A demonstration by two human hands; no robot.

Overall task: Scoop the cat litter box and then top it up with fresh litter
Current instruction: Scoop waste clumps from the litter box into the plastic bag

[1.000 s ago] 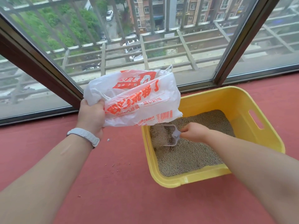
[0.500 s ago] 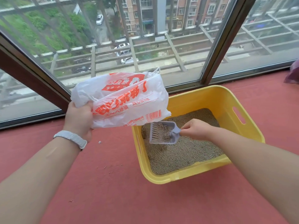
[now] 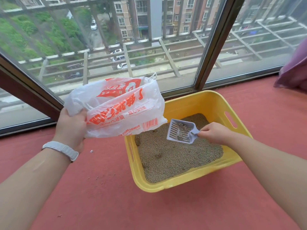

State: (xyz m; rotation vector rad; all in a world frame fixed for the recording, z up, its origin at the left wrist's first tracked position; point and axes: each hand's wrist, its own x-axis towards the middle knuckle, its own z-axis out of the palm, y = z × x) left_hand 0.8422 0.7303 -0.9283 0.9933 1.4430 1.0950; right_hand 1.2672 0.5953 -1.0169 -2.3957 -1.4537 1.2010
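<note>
Your right hand (image 3: 214, 132) pinches the handle of the pale slotted scoop (image 3: 181, 131), which sits raised above the litter (image 3: 174, 156) with a few clumps in it. Your left hand (image 3: 70, 128) has its fingers closed on the gathered edge of the white plastic bag (image 3: 119, 107), held up beside the yellow litter box (image 3: 187, 181). That box rests on the red floor (image 3: 103, 201), close to the window (image 3: 116, 47), with stray granules scattered nearby.

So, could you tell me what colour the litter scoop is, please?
Pale lavender-blue; the scoop shows best in the head view.
</note>
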